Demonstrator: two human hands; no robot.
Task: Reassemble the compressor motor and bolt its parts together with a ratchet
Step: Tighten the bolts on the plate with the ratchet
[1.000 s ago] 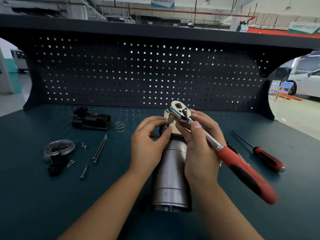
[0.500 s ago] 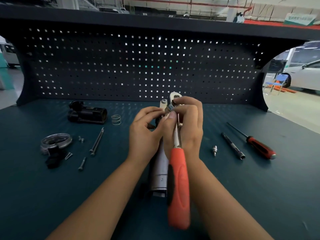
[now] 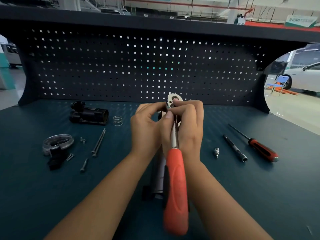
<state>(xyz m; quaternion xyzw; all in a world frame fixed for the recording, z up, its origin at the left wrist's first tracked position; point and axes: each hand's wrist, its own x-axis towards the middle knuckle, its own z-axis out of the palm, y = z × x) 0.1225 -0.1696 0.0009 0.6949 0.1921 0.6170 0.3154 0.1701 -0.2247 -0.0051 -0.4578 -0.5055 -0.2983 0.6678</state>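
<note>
With the steel-grey cylindrical compressor motor (image 3: 158, 172) lying lengthwise for access, the right hand (image 3: 186, 125) is pinching the orange-handled chrome ratchet (image 3: 174, 179) near its head while the left hand's (image 3: 147, 127) curled fingers (image 3: 152, 108) are steadying the fitting, presumably seating a bolt.

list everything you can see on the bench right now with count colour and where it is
ratchet: 1, red handle, centre, held
motor: 1, silver, centre, under the hands
black housing: 1, black, back left
spring: 1, silver, right of the housing
clear cover: 1, clear, left
black part: 1, black, at the cover's near edge
long bolts: seemingly 2, silver, left of centre
small screws: several, silver, left
screwdriver: 1, red and black, right
extension bar: 1, dark, right
bit: 1, silver, right
left hand: 1, at ratchet head
right hand: 1, grip on ratchet
</note>
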